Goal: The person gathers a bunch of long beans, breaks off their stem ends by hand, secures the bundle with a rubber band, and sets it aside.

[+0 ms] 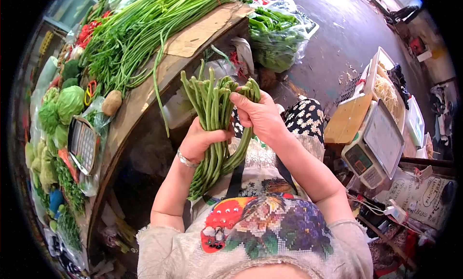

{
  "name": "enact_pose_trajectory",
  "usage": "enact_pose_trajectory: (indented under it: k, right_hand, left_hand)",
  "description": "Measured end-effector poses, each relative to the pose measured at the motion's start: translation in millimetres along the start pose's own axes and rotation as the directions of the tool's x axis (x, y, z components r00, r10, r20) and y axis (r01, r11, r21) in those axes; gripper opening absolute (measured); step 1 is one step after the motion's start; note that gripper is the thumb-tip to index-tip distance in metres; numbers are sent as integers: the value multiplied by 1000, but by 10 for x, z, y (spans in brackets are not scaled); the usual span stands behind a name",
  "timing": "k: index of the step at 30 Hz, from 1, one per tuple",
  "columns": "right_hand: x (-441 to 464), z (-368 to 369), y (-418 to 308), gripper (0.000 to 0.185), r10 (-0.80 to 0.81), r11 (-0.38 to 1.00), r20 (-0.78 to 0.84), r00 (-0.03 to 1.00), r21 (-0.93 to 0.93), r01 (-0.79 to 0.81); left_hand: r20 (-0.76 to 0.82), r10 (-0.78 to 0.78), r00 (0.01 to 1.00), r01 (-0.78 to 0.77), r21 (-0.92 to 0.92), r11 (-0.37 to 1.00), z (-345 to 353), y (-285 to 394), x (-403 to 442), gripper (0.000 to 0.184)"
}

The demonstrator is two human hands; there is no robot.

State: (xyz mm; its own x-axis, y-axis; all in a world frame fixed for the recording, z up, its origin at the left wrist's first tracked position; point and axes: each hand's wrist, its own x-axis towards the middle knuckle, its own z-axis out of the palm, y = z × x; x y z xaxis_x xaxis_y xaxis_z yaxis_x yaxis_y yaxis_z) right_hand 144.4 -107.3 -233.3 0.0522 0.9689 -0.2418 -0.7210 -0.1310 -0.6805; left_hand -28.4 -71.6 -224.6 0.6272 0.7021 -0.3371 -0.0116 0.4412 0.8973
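Observation:
A bunch of green long beans (211, 105) is in front of my chest, its cut ends pointing up and the rest hanging down over my lap. My left hand (205, 138) is wrapped round the middle of the bunch, thumb across the front. Near the top right, my right hand (259, 112) pinches a smaller, bent part of the same beans between thumb and fingers. A bracelet (185, 157) circles my left wrist. The lower tips of the beans rest against my shirt (260, 221).
On my left, a curved wooden counter (190, 38) bears leafy greens (130, 52), a cabbage (71, 103), a potato (112, 103), scissors (90, 92) and a calculator (83, 141). A bag of green peppers (277, 33) stands ahead. To my right is a weighing scale (374, 144).

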Motion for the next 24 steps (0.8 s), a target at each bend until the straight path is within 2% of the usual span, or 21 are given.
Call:
enact_pose_trajectory:
  k: [5,7,10,12,14,15,16,18,20,21,24]
  right_hand:
    - [41,-46,64,16,-30,1000,-27,999,8,30]
    - [61,-60,94,10,-52,996,-43,998,68,55]
    - [39,-30,47,7,-14,999,-143,990,30,19]
    - [20,-66,32,7,15,999,-152,988,40,-9]
    - [-5,-66,11,9,31,970,-23,999,240,-25]
    - [-17,-42,-16,9,59,955,-46,997,294,-43]
    - [-13,-55,-13,9,61,954,-46,997,295,-45]
    - [5,-102,-4,13,44,959,98,994,275,-70]
    - [20,-152,32,12,76,937,90,993,333,-101]
    - [16,-167,34,14,83,944,99,992,311,-110]
    - [13,-143,22,24,89,969,55,994,224,-100]
  left_hand:
    - [-37,0,999,-1,-32,1000,115,88,-33,41]
    - [-42,9,999,-12,-58,998,112,62,-31,38]
    - [-80,27,996,-34,-87,996,24,-26,-28,40]
    - [-97,-26,995,14,-124,992,6,1,-44,41]
    - [-122,-11,992,-4,-122,992,6,-1,-33,41]
    - [-77,20,997,-30,-132,991,-23,-36,1,41]
    - [-32,50,998,-54,-142,988,-49,-71,21,41]
    - [-46,28,999,-35,-137,990,-61,-73,2,42]
    - [-11,-56,998,53,-148,988,-27,-7,-32,47]
    - [-13,-12,1000,10,-152,988,-26,-42,-18,48]
    - [20,-17,1000,20,-151,988,-35,-60,-21,49]
